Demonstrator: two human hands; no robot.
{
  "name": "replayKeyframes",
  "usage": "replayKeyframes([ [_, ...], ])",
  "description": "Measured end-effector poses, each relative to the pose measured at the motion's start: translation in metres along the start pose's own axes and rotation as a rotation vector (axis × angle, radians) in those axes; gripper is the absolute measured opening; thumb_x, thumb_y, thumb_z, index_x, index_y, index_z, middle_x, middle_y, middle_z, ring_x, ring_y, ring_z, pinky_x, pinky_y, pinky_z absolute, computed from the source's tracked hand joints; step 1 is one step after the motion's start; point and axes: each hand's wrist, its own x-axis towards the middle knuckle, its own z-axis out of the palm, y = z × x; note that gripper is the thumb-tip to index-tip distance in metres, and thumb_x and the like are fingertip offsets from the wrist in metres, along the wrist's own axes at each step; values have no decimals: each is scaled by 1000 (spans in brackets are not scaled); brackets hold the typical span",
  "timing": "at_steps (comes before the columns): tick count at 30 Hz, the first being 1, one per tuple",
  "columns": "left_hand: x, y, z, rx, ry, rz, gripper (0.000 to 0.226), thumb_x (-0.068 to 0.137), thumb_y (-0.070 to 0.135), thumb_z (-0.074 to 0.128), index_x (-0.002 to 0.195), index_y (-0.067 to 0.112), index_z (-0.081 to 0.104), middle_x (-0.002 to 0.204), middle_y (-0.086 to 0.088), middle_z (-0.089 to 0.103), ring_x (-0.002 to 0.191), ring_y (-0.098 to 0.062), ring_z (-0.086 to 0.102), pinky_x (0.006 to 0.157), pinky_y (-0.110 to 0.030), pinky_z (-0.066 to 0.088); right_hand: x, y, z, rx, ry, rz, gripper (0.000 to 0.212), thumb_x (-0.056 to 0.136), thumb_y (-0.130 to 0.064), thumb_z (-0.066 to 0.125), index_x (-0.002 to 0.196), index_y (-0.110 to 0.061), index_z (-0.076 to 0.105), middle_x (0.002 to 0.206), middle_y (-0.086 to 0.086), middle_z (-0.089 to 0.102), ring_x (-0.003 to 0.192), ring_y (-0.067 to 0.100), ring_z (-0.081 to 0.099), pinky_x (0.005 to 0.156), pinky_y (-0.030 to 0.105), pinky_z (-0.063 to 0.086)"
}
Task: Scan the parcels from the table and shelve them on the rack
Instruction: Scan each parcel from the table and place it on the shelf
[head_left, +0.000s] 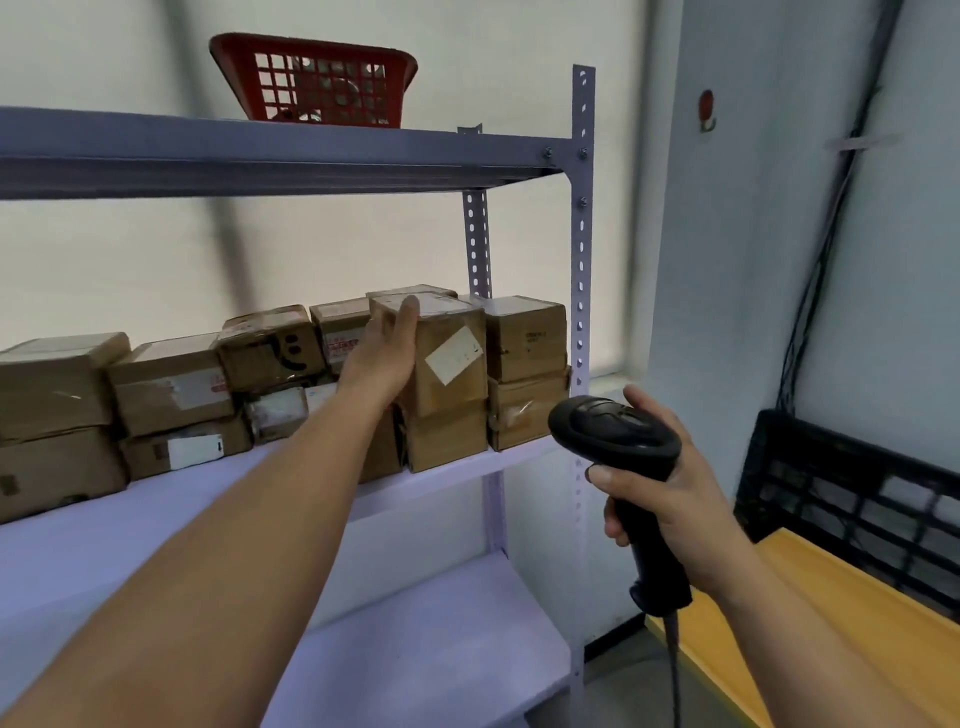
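A tall brown parcel (447, 353) with a white label stands on another box on the middle shelf of the rack (581, 249). My left hand (387, 353) lies flat against the parcel's left side, fingers straight. Several other cardboard parcels (171, 384) are stacked in a row along the same shelf. Lower right, my right hand (670, 493) grips the handle of a black barcode scanner (615, 431), whose head points towards the shelf and whose cable hangs down.
A red basket (317, 78) sits on the rack's top shelf. The lower shelf (441, 649) shows bare white board. At right stand a yellow table edge (831, 597) and a black crate (857, 493) against the wall.
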Motion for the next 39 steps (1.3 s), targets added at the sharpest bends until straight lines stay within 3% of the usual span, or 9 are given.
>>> replayKeyframes([
  [2, 3, -4, 7, 1, -27, 66, 86, 88, 73, 38, 156, 29, 8, 160, -5, 25, 144, -33, 28, 115, -43, 26, 1, 3, 1, -9, 22, 7, 80, 78, 2, 75, 130, -51, 44, 119, 8, 64, 54, 34, 58, 52, 40, 52],
  [6, 9, -19, 17, -27, -54, 107, 105, 79, 49, 74, 155, 37, 2, 151, -4, 41, 128, -31, 50, 102, -45, 47, 0, 7, 4, -33, 57, 10, 81, 78, 2, 74, 134, -48, 43, 118, 8, 64, 54, 33, 59, 51, 40, 53],
  [11, 6, -35, 24, -45, -36, 141, 98, 84, 40, 72, 155, 35, 5, 148, -3, 46, 131, -26, 47, 106, -42, 41, -4, 11, 9, -55, 52, 32, 87, 74, 1, 79, 139, -44, 42, 115, 10, 65, 54, 33, 58, 51, 40, 53],
  [16, -12, -43, 28, -65, 67, 212, 98, 86, 33, 71, 156, 30, 3, 158, -2, 27, 142, -22, 31, 111, -37, 29, -18, 15, 12, -102, 70, 64, 93, 70, 1, 84, 141, -42, 41, 102, 9, 67, 52, 33, 58, 50, 40, 53],
  [19, -42, -55, 37, -83, 239, 308, 87, 88, 30, 69, 155, 20, 15, 158, -5, 23, 144, -17, 20, 116, -37, 22, -32, 16, 5, -130, 81, 52, 88, 74, 6, 76, 140, -40, 41, 94, 1, 71, 51, 31, 57, 48, 38, 51],
  [22, -89, -69, 58, -97, 301, 413, 74, 86, 28, 67, 149, 12, 31, 151, -12, 33, 138, -18, 29, 112, -36, 29, -57, 13, -5, -136, 103, 65, 87, 76, 9, 73, 142, -36, 39, 83, 0, 72, 49, 29, 55, 47, 37, 49],
  [29, -200, -60, 117, 65, 26, 439, 73, 83, 43, 59, 146, 13, 39, 144, -10, 45, 132, -26, 39, 109, -43, 36, -129, -1, -52, -152, 137, 61, 85, 76, 9, 74, 140, -35, 39, 83, 6, 64, 47, 24, 54, 43, 32, 47],
  [36, -312, -34, 189, 91, -142, 395, 74, 79, 47, 58, 143, 14, 43, 141, -10, 46, 131, -26, 40, 109, -41, 34, -230, -8, -134, -171, 190, 87, 88, 73, 9, 77, 141, -34, 40, 94, 9, 63, 48, 16, 58, 44, 26, 47],
  [39, -357, -14, 224, 84, -212, 408, 79, 78, 56, 55, 144, 15, 42, 140, -8, 46, 131, -24, 39, 109, -39, 33, -269, -15, -176, -186, 228, 79, 90, 70, 1, 84, 137, -41, 42, 106, 9, 64, 58, 7, 62, 50, 23, 49],
])
